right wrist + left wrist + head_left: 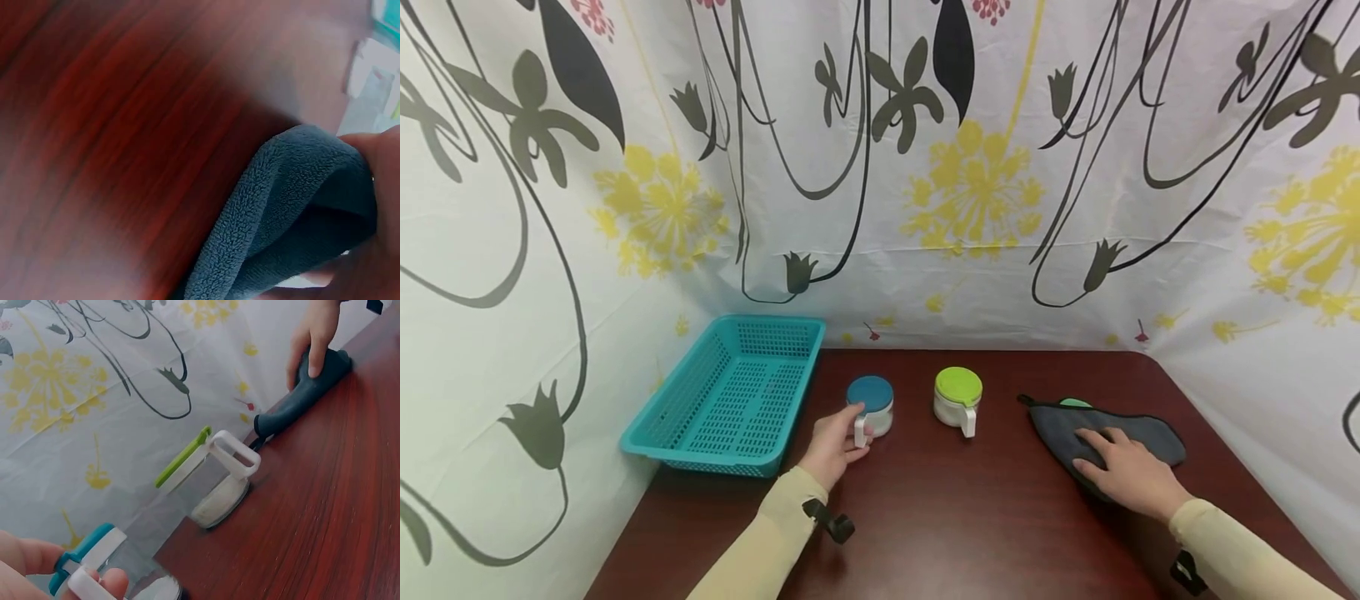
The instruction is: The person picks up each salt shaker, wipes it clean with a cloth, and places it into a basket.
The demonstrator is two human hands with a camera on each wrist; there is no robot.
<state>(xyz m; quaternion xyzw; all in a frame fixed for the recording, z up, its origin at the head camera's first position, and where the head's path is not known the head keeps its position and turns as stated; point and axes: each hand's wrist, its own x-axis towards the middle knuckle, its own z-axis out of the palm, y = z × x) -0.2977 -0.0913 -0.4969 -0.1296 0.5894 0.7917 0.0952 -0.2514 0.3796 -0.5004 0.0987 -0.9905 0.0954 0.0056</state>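
My left hand (832, 446) grips a small clear jar with a blue lid (870, 393) by its white handle (87, 586), with fingertips at the lid's edge. White contents show low inside it. To the right stands a matching jar with a green lid (958, 387), its handle turned toward me and white contents in its base. My right hand (1131, 475) holds a grey cloth (1052, 429) with dark edging, thumb and fingers spread over its raised folds. A bit of a green thing (1075, 402) shows behind the cloth, mostly hidden. In the right wrist view the towelling (250, 212) bulges into a hollow fold.
A turquoise plastic basket (730, 392) with perforated sides stands at the left of the dark red wooden table (955, 517). Behind the table and along both sides hangs a white curtain (895, 217) with a floral print.
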